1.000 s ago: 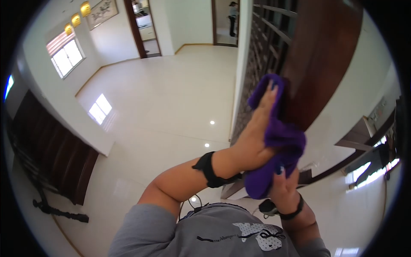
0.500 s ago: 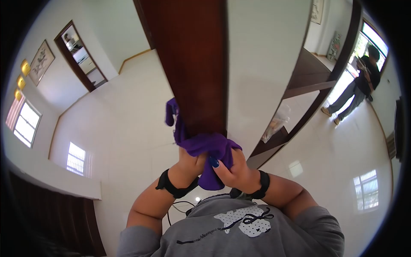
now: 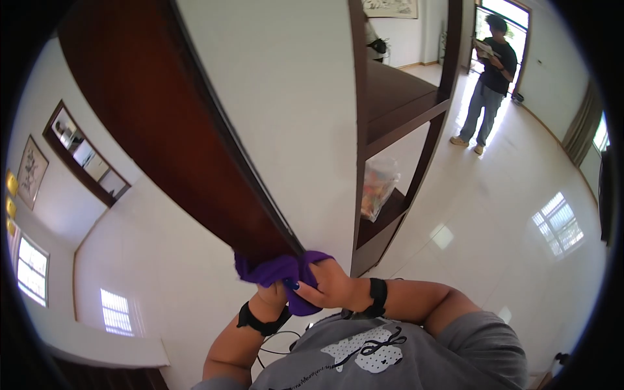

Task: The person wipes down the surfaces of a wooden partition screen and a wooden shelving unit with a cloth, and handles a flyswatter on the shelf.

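Pale, glossy floor point(image 3: 162, 273) and white walls surround a reddish-brown wooden panel point(image 3: 175, 136), which runs obliquely from the upper left of the frame to the lower centre. Purple cloth point(image 3: 276, 268), at the lower centre, lies against the panel's near end; it is deep violet, matte and soft-looking, bunched into uneven folds, with a rounded flap hanging between the hands. Right hand point(image 3: 333, 285): grasps the cloth, the dark-nailed thumb laid across its front; the other fingers are partly hidden. Left hand point(image 3: 270, 297): touches the cloth from below at left, its fingers covered by the fabric, so their grip cannot be told. Black bands point(image 3: 378, 296) circle both wrists. Right of centre, a dark shelf unit point(image 3: 406, 123) bears a clear plastic bag point(image 3: 379, 188) of multicoloured contents. Upper right, another person point(image 3: 495, 71) stands holding papers.
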{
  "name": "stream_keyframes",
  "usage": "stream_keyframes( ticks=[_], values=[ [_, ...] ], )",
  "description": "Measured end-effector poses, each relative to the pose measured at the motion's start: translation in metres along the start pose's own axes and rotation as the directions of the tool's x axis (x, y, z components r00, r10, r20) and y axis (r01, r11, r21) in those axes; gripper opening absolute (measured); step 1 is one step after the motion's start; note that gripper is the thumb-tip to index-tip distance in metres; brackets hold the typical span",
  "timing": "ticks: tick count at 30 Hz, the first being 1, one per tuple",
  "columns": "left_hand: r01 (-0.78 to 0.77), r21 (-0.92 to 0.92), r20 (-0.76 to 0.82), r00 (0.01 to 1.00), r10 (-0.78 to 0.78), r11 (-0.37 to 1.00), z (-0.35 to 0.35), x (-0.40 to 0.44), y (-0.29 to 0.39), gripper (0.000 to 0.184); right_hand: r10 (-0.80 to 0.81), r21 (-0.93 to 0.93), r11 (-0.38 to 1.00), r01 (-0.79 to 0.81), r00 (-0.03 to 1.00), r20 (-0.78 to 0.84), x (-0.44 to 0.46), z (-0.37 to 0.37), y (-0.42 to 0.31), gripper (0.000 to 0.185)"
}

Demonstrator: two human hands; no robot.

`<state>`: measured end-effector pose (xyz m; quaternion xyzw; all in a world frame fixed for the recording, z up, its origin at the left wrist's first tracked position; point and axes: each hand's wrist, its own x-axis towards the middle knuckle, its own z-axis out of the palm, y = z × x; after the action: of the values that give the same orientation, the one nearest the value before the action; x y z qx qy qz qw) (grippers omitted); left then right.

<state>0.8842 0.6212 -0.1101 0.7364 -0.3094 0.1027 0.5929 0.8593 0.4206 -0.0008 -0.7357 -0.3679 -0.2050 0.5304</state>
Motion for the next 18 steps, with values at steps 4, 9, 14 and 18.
stream_keyframes(
  ticks=[4, 9, 14, 18],
  values=[
    [-0.254, 0.185, 0.279, 0.94, 0.197, 0.949, -0.008, 0.01, 0.055, 0.028, -0.025, 0.008, 1.0, 0.025, 0.999, -0.035, -0.006, 0.0, -0.009, 0.031],
    [-0.51, 0.11, 0.469, 0.784, 0.408, 0.853, 0.027, -0.002, 0.065, 0.038, -0.186, -0.083, 0.98, 0.179, 0.979, -0.08, -0.025, -0.028, -0.024, 0.03],
    [-0.543, -0.049, 0.453, 0.736, 0.503, 0.839, 0.07, 0.017, 0.069, 0.05, -0.221, -0.23, 0.958, 0.174, 0.955, -0.196, -0.043, -0.059, -0.026, 0.031],
    [-0.282, -0.211, 0.443, 0.826, 0.349, 0.936, 0.115, 0.043, 0.083, 0.052, -0.12, -0.295, 0.955, 0.019, 0.937, -0.328, -0.063, -0.09, -0.032, 0.037]
  ],
)
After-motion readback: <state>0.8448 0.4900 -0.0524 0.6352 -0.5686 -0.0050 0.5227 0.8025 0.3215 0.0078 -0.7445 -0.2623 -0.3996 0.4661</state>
